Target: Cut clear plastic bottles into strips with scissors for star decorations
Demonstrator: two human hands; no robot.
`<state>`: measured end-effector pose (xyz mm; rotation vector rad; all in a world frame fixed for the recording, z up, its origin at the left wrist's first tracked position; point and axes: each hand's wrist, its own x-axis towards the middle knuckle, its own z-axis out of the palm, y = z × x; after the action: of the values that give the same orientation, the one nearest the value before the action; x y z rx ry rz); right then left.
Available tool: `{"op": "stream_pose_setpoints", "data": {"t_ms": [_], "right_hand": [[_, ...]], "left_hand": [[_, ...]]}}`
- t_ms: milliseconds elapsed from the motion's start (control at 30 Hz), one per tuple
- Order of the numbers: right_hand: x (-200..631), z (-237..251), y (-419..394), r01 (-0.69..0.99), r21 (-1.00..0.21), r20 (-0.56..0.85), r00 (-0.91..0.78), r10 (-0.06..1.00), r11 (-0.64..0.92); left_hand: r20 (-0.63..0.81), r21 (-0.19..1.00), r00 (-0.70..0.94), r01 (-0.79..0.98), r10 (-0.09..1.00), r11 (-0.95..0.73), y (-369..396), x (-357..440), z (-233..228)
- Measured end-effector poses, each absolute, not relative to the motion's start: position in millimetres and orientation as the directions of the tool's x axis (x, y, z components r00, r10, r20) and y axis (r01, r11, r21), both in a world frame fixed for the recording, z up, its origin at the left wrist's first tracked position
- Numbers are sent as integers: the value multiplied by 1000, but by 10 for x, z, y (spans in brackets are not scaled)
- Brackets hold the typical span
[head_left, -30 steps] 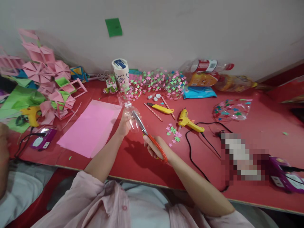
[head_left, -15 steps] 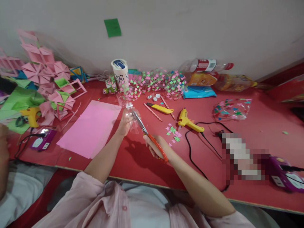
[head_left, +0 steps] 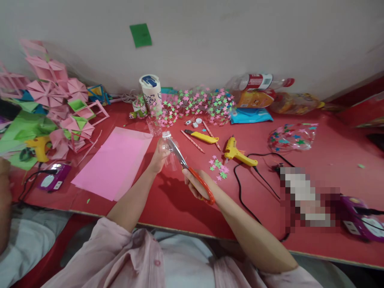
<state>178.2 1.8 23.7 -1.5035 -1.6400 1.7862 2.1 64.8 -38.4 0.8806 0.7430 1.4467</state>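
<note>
Two hands busy | left hand (head_left: 158, 155) clamped on clear bottle top (head_left: 168, 150) — light, thin, slippery, likely buckles; hold near neck | right hand (head_left: 196, 185) closed through orange scissors (head_left: 192, 174)

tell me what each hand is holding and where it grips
Left hand grips the clear bottle piece by its side; right hand holds the scissors by the orange handles.

Soft even light, faint shadows, edges bowed and blurred.
</note>
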Motion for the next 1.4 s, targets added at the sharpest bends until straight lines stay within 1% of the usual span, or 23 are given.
{"op": "stream_pose_setpoints", "data": {"t_ms": [200,333,567,700,833,933,1000,1033,1100,1200,1300,1400], "right_hand": [[1780,261,43,468,-813,-535,-361,764,-348],[1779,279,55,488,-800,-544,-344,766,-349],[1796,316,46,458,-829,-482,-297,824,-320],[1792,311,65,410,-845,-489,-338,804,-342],[1788,305,67,356,-874,-464,-414,783,-330],[1794,299,44,354,-887,-443,-465,767,-297],[1805,280,31,370,-887,-441,-497,747,-278],[1815,266,30,389,-883,-441,-497,747,-262],[1843,246,45,442,-876,-411,-471,781,-194],[1912,262,99,505,-862,-304,-451,839,-41],[1985,315,145,551,-833,-283,-507,814,53],[2024,329,151,599,-797,-309,-517,799,80]], "left_hand": [[138,845,36,-526,990,-99,636,20,-388],[117,853,36,-516,993,-81,628,18,-372],[110,850,-21,-516,994,-105,645,45,-389],[30,875,-52,-482,998,-52,630,96,-394],[56,878,-66,-471,996,-80,631,111,-366],[31,847,-182,-518,983,-123,688,27,-339],[-44,808,-294,-572,955,-139,748,-71,-312],[-83,785,-314,-605,946,-132,776,-122,-293],[-129,750,-294,-654,947,-101,815,-201,-247],[-131,705,-245,-705,961,-84,819,-235,-176],[-126,673,-191,-737,973,-58,783,-211,-125],[-155,642,-172,-766,973,-33,752,-204,-96]]}}
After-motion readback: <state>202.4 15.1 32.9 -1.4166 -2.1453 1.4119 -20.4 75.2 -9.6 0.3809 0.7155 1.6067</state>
